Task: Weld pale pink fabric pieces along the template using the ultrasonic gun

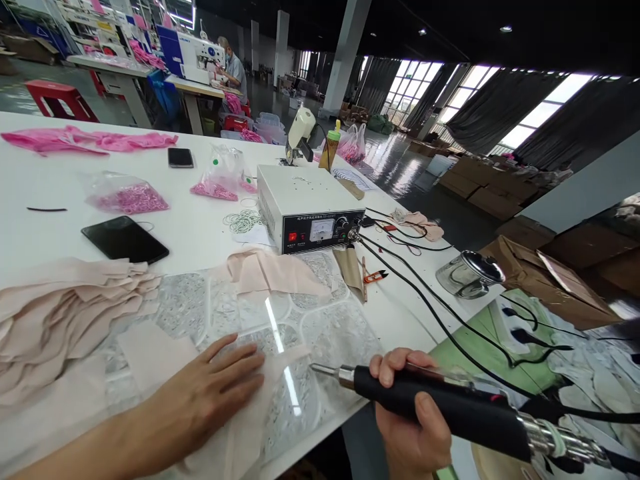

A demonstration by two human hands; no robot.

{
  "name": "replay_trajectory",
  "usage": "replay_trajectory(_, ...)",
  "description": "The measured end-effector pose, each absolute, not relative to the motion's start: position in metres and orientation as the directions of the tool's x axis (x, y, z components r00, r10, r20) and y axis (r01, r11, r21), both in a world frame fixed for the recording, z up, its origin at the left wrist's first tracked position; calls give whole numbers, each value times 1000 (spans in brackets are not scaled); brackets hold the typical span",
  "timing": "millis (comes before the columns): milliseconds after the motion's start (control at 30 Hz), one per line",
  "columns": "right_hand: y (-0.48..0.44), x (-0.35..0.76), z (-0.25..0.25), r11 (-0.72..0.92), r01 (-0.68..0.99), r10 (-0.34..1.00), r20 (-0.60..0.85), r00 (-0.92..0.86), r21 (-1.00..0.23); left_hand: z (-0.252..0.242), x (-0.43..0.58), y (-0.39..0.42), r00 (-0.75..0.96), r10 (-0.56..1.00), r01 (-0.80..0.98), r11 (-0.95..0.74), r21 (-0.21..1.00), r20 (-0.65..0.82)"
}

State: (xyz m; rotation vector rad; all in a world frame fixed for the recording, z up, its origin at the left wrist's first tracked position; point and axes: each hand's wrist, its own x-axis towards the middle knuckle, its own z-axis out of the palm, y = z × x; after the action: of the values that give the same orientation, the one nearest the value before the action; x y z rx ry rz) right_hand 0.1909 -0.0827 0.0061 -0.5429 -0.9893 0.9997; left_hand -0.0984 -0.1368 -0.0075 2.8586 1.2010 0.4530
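My left hand (pixel 213 390) lies flat, fingers stretched, on a pale pink fabric piece (pixel 245 433) spread over a clear patterned mat (pixel 340 330). In my right hand (pixel 407 417) is a black ultrasonic welding handpiece (pixel 440 407) with a pointed metal tip. The tip is just right of the fabric's narrow end; whether it touches the mat I cannot tell. A cable runs from the handpiece's rear. Behind the mat stands the white ultrasonic generator box (pixel 310 207), its red switch lit. Stacked pale pink fabric pieces (pixel 65 313) lie left of my left hand, and another fabric piece (pixel 280 272) lies before the box.
A black phone (pixel 125 240), bags of pink bits (pixel 127 195) and pink cloth (pixel 87 140) are at the left. Orange snips (pixel 375 276), black cables (pixel 430 293) and a glass jar (pixel 467 277) lie to the right. A person (pixel 233 70) sits at a sewing machine (pixel 193 57) behind.
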Motion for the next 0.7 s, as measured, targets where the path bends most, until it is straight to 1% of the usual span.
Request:
replay_trajectory(67, -84, 185, 3, 454, -435, 888, 434, 151, -778, -7, -102, -140, 653, 710, 710, -695, 115, 262)
replay_trajectory(133, -82, 180, -1, 460, -420, 886, 436, 158, -782, -5, -104, -141, 653, 715, 716, -690, 102, 249)
replay_trajectory(267, -73, 180, -5, 506, -366, 861, 429, 272, -781, 2, -101, -137, 663, 707, 712, -697, 83, 247)
replay_trajectory(400, -70, 189, -2, 505, -363, 852, 383, 357, -784, 9, -91, -121, 707, 653, 643, -754, 137, 273)
replay_trajectory(533, -73, 194, 1, 497, -367, 858, 385, 339, -786, 8, -80, -101, 778, 583, 553, -812, 188, 232)
replay_trajectory(700, -75, 189, 2, 483, -377, 870, 385, 307, -790, -1, -79, -92, 790, 570, 517, -817, 255, 224)
